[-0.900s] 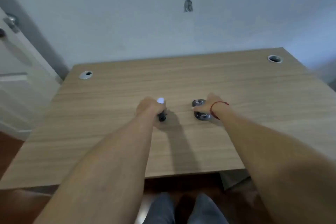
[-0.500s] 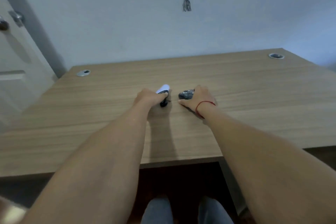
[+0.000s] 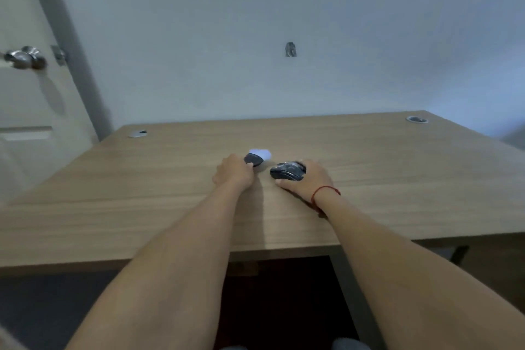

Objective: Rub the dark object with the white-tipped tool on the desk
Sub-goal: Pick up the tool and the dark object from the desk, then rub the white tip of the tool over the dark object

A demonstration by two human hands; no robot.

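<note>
On a wooden counter [image 3: 369, 167], the left hand [image 3: 233, 172] grips a white-tipped tool [image 3: 257, 157]. The right hand [image 3: 308, 179] holds the dark object [image 3: 287, 171] just beside it, the two apart.

- Both forearms are bare, with no sleeves reaching into sight.
- A thin red string bracelet [image 3: 326, 190] circles the wrist of the right hand [image 3: 305, 179].
- The left hand [image 3: 234, 172] and its wrist carry nothing.
- At the bottom edge, grey trouser knees [image 3: 349, 344] just show.
</note>
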